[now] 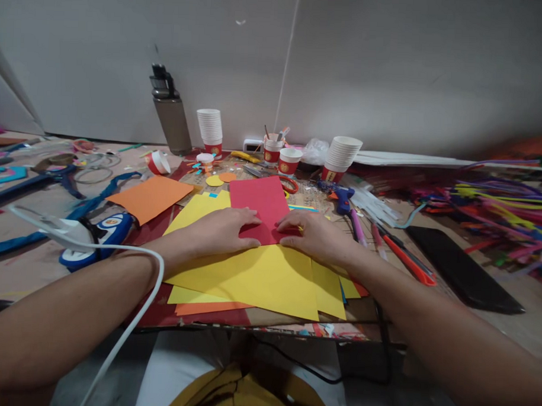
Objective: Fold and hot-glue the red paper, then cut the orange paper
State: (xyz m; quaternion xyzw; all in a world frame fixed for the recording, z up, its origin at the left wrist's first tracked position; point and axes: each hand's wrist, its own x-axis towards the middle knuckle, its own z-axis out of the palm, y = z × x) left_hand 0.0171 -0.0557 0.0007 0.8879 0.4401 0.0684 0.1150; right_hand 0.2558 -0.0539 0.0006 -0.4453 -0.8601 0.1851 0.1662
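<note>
A sheet of red paper [260, 196] lies over a stack of yellow paper [246, 279] in front of me. My left hand [225, 230] is at the red sheet's left side, with its fingers and thumb on the paper near its lower edge. At the opposite side my right hand [308, 233] has its fingers bent and its fingertips on the red sheet. Both hands hold the sheet between them, though their undersides are hidden. Edges of orange and blue paper stick out from under the yellow ones.
An orange sheet [151, 196] lies to the left, near a white cable [159, 270] that crosses my left forearm. Paper cups [210, 130], a bottle [171, 119] and a blue glue gun [343, 198] stand or lie behind. A black phone [464, 266] and colourful pipe cleaners [511, 205] are at right.
</note>
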